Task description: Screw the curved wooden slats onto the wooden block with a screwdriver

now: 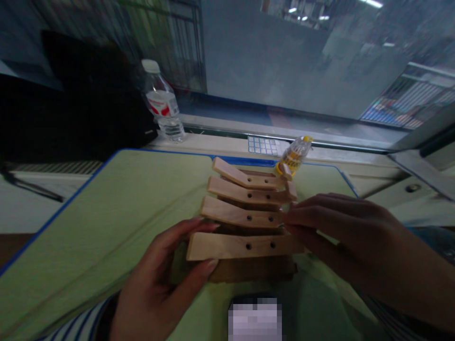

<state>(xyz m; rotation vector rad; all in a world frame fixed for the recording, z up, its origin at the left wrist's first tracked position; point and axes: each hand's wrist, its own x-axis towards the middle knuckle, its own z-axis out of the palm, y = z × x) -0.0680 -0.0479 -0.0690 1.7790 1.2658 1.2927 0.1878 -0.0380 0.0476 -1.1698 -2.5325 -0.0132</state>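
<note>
Several pale wooden pieces, each slightly bent with two dark holes, lie in a row on a brown base (254, 270). My left hand (152, 279) holds the left end of the nearest wooden piece (227, 245), thumb on its near side and fingers on its far side. My right hand (344, 227) is at the right ends of the two nearer pieces, its fingertips pressed together. Whatever they pinch is hidden, though a small shiny bit shows beside them. Just beyond them is the second wooden piece (231, 212), with the farther pieces (229, 188) behind it.
The pieces stand on a green table (142, 194) with a blue edge. A phone (254, 315) lies close to me. A yellow-capped bottle (295, 155) is at the far edge. A water bottle (164, 106) stands on the sill, beside a black bag (88, 109).
</note>
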